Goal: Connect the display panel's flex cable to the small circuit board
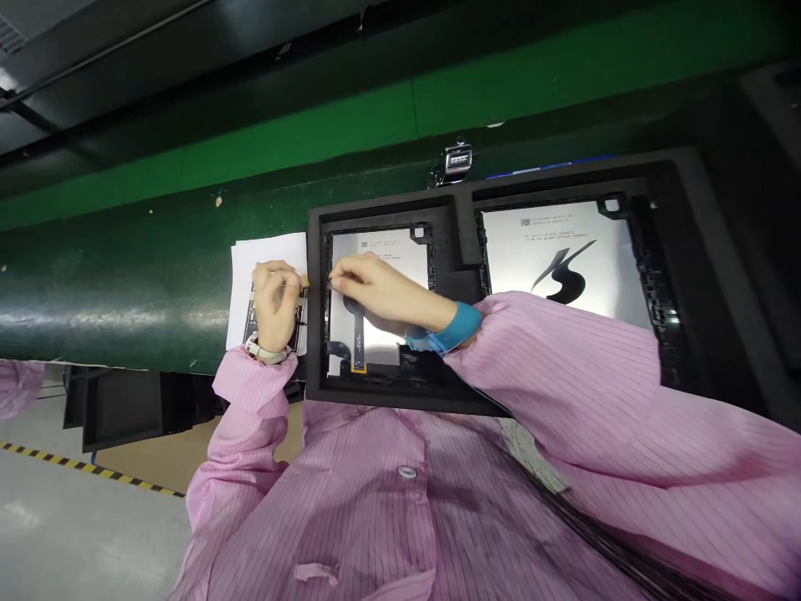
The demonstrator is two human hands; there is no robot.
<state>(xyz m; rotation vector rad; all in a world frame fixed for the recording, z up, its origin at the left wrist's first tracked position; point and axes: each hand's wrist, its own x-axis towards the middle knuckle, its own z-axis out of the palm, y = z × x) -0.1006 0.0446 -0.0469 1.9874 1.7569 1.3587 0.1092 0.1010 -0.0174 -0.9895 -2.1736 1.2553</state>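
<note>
My left hand [275, 305] is over a stack of white sheets [241, 292], fingers curled together. Beneath it lies a dark, printed flat piece [300, 321], largely covered by the hand. A small orange-yellow bit [304, 281] shows by the fingertips; whether they grip it is unclear. My right hand [385, 290] pinches at the left edge of a tablet screen panel [391, 338] with a silvery back. Whatever is in that pinch is too small to name. A dark ribbon cable [359, 342] with a yellow end runs down the panel.
The black foam tray [463, 225] also holds a second silvery panel [601, 267] with a black S-like mark. Behind it stands a metal counter-like device [458, 161] on the green bench [125, 275]. Black trays [125, 409] sit lower left. A blue strap [461, 327] circles my right wrist.
</note>
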